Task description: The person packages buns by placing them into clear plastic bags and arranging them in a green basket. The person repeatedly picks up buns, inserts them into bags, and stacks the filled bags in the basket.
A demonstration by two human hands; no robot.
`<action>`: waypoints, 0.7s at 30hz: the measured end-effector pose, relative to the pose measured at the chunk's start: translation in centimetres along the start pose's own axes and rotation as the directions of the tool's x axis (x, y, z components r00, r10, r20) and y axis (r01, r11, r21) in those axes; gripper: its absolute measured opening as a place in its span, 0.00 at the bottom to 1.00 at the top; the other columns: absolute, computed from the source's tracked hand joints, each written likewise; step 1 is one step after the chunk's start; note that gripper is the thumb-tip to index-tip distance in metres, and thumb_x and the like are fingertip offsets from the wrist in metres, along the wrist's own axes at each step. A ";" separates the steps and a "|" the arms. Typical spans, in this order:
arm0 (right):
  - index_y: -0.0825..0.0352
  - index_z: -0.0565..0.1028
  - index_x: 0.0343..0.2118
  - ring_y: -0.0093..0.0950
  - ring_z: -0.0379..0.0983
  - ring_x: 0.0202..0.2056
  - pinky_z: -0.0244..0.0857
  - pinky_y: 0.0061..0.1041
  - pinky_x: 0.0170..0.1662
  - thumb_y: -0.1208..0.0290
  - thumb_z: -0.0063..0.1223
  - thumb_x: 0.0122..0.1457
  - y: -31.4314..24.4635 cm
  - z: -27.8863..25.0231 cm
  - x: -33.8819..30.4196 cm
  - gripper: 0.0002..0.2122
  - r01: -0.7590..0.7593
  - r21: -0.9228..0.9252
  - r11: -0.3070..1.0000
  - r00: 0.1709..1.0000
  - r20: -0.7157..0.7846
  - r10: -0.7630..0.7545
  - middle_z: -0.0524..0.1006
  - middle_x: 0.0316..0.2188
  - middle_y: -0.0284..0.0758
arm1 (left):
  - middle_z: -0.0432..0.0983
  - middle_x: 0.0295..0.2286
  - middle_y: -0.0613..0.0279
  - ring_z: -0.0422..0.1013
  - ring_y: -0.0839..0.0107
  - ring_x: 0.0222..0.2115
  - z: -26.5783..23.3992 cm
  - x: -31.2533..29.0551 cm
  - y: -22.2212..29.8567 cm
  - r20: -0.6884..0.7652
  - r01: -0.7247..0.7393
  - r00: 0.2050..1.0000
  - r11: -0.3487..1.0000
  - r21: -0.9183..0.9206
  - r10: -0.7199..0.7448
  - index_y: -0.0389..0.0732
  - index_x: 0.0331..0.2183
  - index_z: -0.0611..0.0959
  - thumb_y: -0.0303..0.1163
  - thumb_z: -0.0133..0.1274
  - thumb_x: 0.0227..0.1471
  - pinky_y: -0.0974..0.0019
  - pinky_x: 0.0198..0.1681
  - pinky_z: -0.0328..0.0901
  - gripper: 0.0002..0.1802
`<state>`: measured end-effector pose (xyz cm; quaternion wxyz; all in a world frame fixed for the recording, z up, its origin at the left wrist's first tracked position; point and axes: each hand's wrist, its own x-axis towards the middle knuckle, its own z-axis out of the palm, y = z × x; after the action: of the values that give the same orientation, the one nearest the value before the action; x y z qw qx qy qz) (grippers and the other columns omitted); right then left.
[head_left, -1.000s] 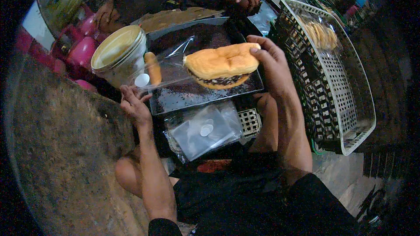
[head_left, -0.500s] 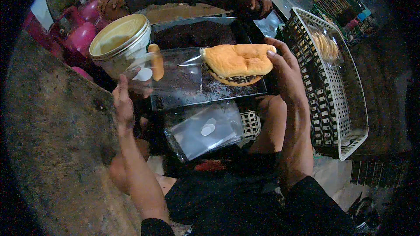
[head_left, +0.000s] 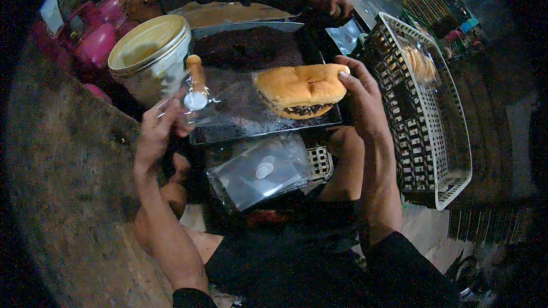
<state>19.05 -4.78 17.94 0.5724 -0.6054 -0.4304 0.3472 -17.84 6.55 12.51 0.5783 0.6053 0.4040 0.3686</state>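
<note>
My right hand (head_left: 365, 94) grips the right end of a golden bun (head_left: 302, 84) split along its lower side, with dark chocolate sprinkles showing in the split. A clear plastic bag (head_left: 228, 88) with a white round mark stretches from the bun's left end to my left hand (head_left: 162, 125). The fingers of that hand are closed on the bag's far end. How deep the bun sits in the bag is hard to tell. Beneath both hands lies a metal tray (head_left: 265, 129) of dark sprinkles.
Behind my left hand stands a white bucket (head_left: 151, 74), a brown handle (head_left: 196, 74) beside it. A stack of clear bags (head_left: 260, 174) lies nearer me. At right is a white crate (head_left: 439, 137) holding packed round items (head_left: 419, 64). Another person's hand (head_left: 341, 3) rests beyond the tray.
Bun and right hand have shifted slightly left and down. The bag looks more crumpled at my left hand, and its open end now meets the bun's left end more closely.
</note>
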 end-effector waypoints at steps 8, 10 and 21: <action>0.64 0.65 0.57 0.24 0.69 0.43 0.63 0.24 0.47 0.59 0.54 0.61 2.7 5.3 -1.5 0.24 -0.085 0.048 0.995 0.990 0.115 0.079 0.75 0.41 0.36 | 0.66 0.55 0.59 0.72 0.65 0.48 10.9 0.5 -1.0 -0.209 -0.143 0.978 0.767 -0.625 0.012 0.46 0.62 0.62 0.36 0.56 0.56 0.57 0.46 0.73 0.35; 0.63 0.66 0.56 0.25 0.69 0.46 0.63 0.26 0.49 0.61 0.55 0.60 1.2 7.3 -2.8 0.23 -0.046 -0.014 0.999 0.989 0.143 0.047 0.75 0.42 0.38 | 0.69 0.53 0.60 0.71 0.65 0.48 11.8 0.0 -2.7 -0.225 -0.130 0.974 0.737 -0.663 -0.030 0.44 0.61 0.64 0.37 0.57 0.56 0.56 0.50 0.69 0.34; 0.56 0.73 0.48 0.47 0.58 0.61 0.50 0.56 0.61 0.65 0.56 0.50 -6.6 7.1 -6.3 0.19 0.803 -0.589 0.094 0.486 0.554 -0.677 0.66 0.58 0.41 | 0.66 0.56 0.54 0.63 0.61 0.57 17.7 -1.4 -0.1 -0.095 -0.080 0.995 0.504 -0.860 -0.004 0.43 0.61 0.62 0.46 0.44 0.63 0.57 0.61 0.58 0.30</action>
<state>9.26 -7.96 23.26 0.2944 -0.4617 -0.8167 -0.1822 -2.21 -1.90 11.38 0.7768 0.2297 0.1777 0.5587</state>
